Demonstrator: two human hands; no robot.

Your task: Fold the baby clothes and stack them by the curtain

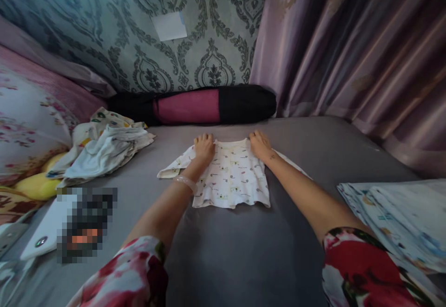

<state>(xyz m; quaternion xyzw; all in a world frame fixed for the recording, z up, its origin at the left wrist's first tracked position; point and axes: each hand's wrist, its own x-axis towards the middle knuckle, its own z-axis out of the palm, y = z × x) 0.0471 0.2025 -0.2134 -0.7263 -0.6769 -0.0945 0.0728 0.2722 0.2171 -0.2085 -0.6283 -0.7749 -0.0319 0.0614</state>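
Both arms reach forward over the gray bedsheet [237,256], converging, backs of the hands upward. The left hand [205,148] curls its fingers closed on one shoulder of a small printed long-sleeved shirt [232,177]; the right hand [259,145] grips the other shoulder. The shirt lies spread on the sheet, collar away from the person, right forearm crossing one sleeve.

I am in a home, by the look of it a bedroom: before me spreads a grey bedsheet [240,256], with a flower-printed pillow [22,121] at my left, scroll-patterned wallpaper [212,61] ahead, long mauve curtains [320,61] on my right, and a loose heap of cloth [109,151] near the pillow.
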